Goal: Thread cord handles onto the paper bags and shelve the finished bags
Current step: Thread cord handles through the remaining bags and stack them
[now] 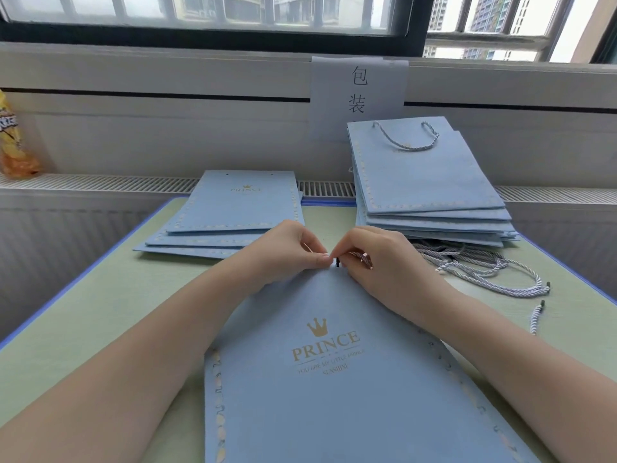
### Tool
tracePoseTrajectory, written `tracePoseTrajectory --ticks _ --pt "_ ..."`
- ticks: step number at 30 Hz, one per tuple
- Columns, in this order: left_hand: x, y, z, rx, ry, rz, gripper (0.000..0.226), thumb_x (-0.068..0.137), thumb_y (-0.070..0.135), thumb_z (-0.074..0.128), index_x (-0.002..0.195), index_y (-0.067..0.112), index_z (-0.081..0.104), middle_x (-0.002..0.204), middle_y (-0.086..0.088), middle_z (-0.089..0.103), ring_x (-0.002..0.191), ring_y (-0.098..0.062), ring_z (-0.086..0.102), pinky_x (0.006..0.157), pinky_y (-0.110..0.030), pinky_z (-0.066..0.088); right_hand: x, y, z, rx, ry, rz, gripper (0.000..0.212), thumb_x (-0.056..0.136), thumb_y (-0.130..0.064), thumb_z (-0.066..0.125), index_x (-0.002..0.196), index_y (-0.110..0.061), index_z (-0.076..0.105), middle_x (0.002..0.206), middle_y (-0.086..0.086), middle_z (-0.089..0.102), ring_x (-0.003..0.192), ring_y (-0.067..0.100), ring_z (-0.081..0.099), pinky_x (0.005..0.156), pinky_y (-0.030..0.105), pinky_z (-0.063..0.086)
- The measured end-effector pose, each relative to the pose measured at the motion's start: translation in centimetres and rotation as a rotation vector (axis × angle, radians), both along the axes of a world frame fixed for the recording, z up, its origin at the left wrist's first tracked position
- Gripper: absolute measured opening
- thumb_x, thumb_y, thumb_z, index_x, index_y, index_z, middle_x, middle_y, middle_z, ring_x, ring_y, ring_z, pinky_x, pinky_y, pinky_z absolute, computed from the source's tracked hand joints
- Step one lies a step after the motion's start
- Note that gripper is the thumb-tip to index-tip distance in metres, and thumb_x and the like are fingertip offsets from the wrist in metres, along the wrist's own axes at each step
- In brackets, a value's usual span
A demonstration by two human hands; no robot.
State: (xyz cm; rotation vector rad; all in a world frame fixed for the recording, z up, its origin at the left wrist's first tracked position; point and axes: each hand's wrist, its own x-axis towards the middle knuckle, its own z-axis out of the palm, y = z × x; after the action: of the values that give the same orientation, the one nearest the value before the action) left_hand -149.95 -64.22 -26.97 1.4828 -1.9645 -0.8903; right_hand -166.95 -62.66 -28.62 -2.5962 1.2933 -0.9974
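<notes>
A flat light-blue paper bag (334, 379) printed with a gold crown and "PRINCE" lies on the table in front of me. Both hands meet at its far top edge. My left hand (293, 252) pinches the bag's edge there. My right hand (377, 259) pinches a pale twisted cord (359, 255) whose dark tip stands at the edge between my fingertips. The hole in the bag is hidden by my fingers.
A pile of loose cords (484, 269) lies at the right of the green table (100, 312). A low stack of bags without handles (230, 208) sits at the back left; a taller stack with cord handles (430, 182) at the back right. A yellow snack packet (16, 145) stands on the sill.
</notes>
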Motion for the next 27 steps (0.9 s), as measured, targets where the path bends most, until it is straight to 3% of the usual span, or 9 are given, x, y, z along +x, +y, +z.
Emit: tracePoseTrajectory --ticks 4,10,16,21,27 --pt "0.4 0.1 0.9 0.100 0.018 0.052 0.015 0.086 0.025 0.068 0.073 0.018 0.068 0.071 0.000 0.060 0.062 -0.010 0.051 0.056 -0.021 0.038 0.0 -0.2 0.1 0.010 0.004 -0.028 0.013 0.086 -0.007 0.062 0.088 -0.016 0.070 0.083 -0.004 0.055 0.073 0.014 0.051 0.068 0.025 0.041" --pt "1.5 -0.4 1.4 0.295 0.083 0.103 0.010 0.084 0.016 0.066 0.075 0.010 0.065 0.082 -0.017 0.064 0.070 -0.028 0.057 0.073 -0.040 0.047 0.3 0.3 0.2 0.179 -0.134 0.016 0.006 0.087 -0.019 0.066 0.086 -0.019 0.072 0.077 -0.011 0.053 0.073 0.007 0.050 0.066 0.013 0.037" --pt "1.9 -0.6 1.5 0.394 0.222 0.007 0.011 0.087 0.008 0.058 0.078 0.008 0.063 0.072 -0.011 0.060 0.057 -0.021 0.056 0.059 -0.026 0.046 0.8 0.7 0.4 0.279 -0.250 -0.012 0.012 0.084 -0.017 0.067 0.076 -0.024 0.063 0.075 -0.013 0.048 0.070 -0.001 0.046 0.067 0.007 0.035" --pt "2.0 -0.8 1.1 0.437 0.347 -0.081 0.018 0.092 0.007 0.053 0.079 0.009 0.065 0.070 -0.005 0.065 0.057 -0.013 0.061 0.052 -0.020 0.050 0.5 0.6 0.9 0.385 -0.260 -0.089 0.017 0.082 -0.028 0.069 0.077 -0.036 0.055 0.094 -0.009 0.047 0.089 -0.001 0.043 0.071 0.004 0.030" --pt "3.0 -0.9 0.3 0.594 0.427 -0.274 0.042 0.088 -0.010 0.044 0.084 0.016 0.077 0.082 -0.009 0.072 0.061 -0.017 0.068 0.053 -0.024 0.056 0.3 1.1 1.4 0.410 -0.326 -0.057 0.009 0.080 -0.026 0.072 0.081 -0.027 0.063 0.078 -0.013 0.045 0.065 -0.007 0.047 0.060 0.004 0.035"
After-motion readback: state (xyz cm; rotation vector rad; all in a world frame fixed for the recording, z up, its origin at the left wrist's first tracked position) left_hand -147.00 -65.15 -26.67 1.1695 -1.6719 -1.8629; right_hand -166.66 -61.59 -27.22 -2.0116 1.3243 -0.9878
